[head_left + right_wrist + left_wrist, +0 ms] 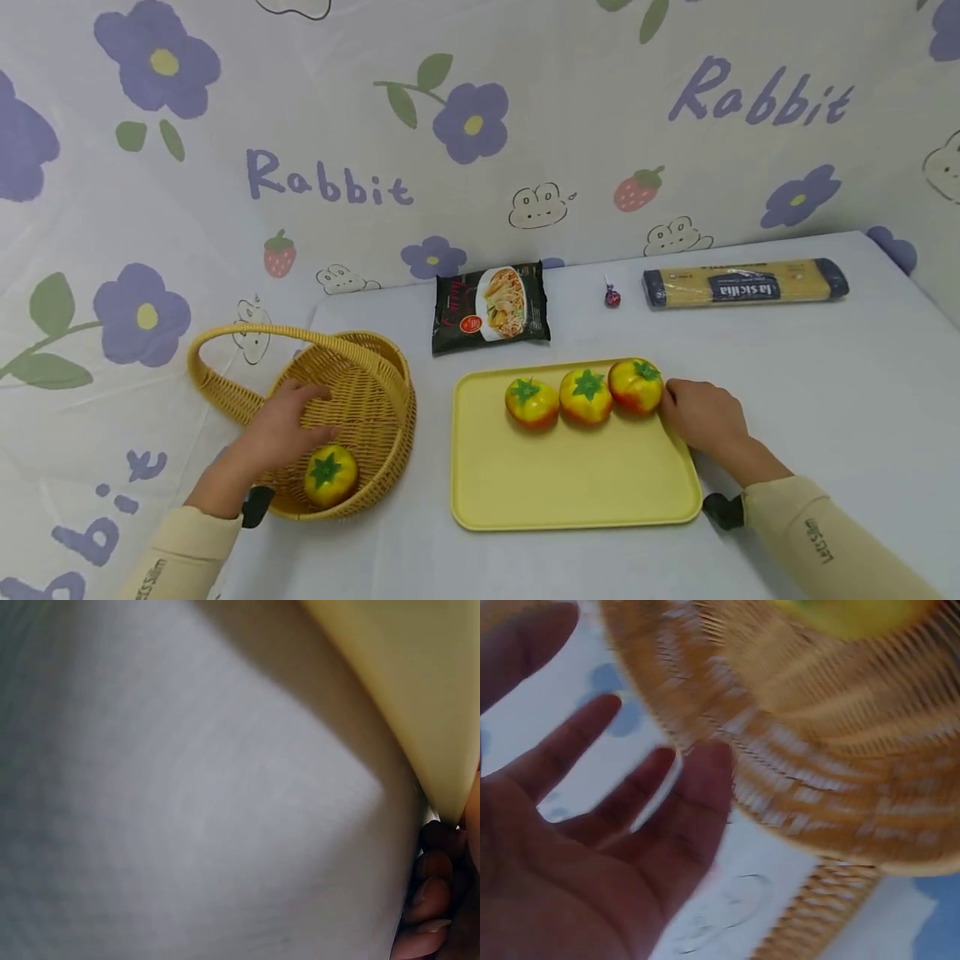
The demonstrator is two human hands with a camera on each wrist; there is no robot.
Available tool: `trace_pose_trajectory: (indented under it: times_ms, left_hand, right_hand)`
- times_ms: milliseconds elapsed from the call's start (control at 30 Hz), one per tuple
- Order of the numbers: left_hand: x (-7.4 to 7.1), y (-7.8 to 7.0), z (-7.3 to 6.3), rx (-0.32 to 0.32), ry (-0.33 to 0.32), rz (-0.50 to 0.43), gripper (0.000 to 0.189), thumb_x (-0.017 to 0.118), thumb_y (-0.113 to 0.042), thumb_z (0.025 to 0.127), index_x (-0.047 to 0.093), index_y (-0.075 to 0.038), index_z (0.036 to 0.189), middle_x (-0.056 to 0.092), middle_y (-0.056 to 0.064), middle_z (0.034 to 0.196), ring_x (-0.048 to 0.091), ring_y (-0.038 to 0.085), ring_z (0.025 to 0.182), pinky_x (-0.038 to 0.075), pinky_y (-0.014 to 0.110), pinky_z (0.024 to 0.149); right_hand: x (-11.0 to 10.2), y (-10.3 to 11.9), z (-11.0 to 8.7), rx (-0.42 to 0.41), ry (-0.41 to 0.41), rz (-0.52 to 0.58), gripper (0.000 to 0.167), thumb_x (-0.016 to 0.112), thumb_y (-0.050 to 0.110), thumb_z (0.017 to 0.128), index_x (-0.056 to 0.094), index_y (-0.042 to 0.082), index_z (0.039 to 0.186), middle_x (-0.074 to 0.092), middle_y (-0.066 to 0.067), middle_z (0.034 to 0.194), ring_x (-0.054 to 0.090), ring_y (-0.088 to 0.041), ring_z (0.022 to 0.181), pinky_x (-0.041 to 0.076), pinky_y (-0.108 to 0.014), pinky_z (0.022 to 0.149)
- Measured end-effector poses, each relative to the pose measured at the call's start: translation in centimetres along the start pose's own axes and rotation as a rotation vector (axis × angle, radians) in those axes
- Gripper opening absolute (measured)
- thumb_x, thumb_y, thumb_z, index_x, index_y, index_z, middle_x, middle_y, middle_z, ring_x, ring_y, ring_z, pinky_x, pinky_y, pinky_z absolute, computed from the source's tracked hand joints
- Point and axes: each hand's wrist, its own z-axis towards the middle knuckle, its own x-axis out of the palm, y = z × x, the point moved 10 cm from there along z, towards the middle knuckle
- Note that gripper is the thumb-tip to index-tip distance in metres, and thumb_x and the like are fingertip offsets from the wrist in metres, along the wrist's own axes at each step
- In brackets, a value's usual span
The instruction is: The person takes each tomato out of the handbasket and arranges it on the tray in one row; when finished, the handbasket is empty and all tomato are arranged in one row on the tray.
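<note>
My left hand (281, 425) is over the wicker basket (408, 417), its fingers spread and holding nothing. Below its thumb, a yellow-red round fruit with a green star-shaped top (331, 476) lies inside the basket. The left wrist view shows the palm and loosely extended fingers by the basket rim (780, 817); motion blurs it. On the yellow tray (570, 483), three similar fruits (532, 404) sit in a row near the far edge. My right hand (705, 417) grips the tray's right edge, close to the rightmost fruit (636, 387). Curled fingers (431, 900) show beside the tray rim in the right wrist view.
Behind the tray lies a black noodle packet (491, 308). A small wrapped lollipop (612, 295) and a pack of spaghetti (746, 284) lie further right. The basket's arched handle (300, 333) leans left. A patterned cloth (525, 125) hangs behind the white table (847, 400).
</note>
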Motion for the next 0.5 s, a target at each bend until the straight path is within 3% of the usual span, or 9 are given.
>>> trace_pose_trajectory:
  times_ms: [100,233,433,500]
  left_hand:
    - [1.1,1.8,1.2,-0.048,0.044,0.04,0.065,0.074,-0.027,0.083,0.047,-0.003,0.137,0.042,0.028,0.126,0.052,0.042,0.109,0.046,0.056,0.088]
    - [2.7,3.1,2.3,-0.079,0.13,0.054,0.071,0.076,-0.027,0.08,0.044,-0.004,0.139,0.037,0.034,0.132,0.048,0.047,0.114,0.046,0.058,0.088]
    - [4.5,3.2,1.5,-0.061,0.26,0.029,0.076,0.08,-0.037,0.075,0.049,-0.002,0.135,0.041,0.034,0.138,0.038,0.052,0.127,0.039,0.061,0.097]
    - [5.2,2.8,0.9,-0.055,0.319,0.015,0.078,0.081,-0.04,0.074,0.05,-0.003,0.134,0.046,0.031,0.135,0.043,0.049,0.124,0.041,0.058,0.097]
  right_hand:
    - [-0.1,0.0,0.0,0.003,0.006,0.007,0.031,0.04,0.026,0.097,0.056,0.01,0.076,0.056,-0.006,0.067,0.05,-0.022,0.06,0.039,-0.034,0.051]
    - [-0.2,0.0,0.0,0.005,0.007,0.01,0.031,0.04,0.026,0.097,0.056,0.01,0.077,0.056,-0.006,0.068,0.05,-0.022,0.06,0.039,-0.034,0.051]
    - [-0.1,0.0,-0.1,0.002,0.009,0.012,0.031,0.041,0.026,0.097,0.055,0.011,0.075,0.055,-0.005,0.066,0.049,-0.022,0.059,0.038,-0.033,0.051]
    - [-0.3,0.0,-0.2,0.007,0.004,0.012,0.031,0.041,0.027,0.097,0.055,0.011,0.074,0.055,-0.005,0.066,0.05,-0.022,0.059,0.038,-0.033,0.051]
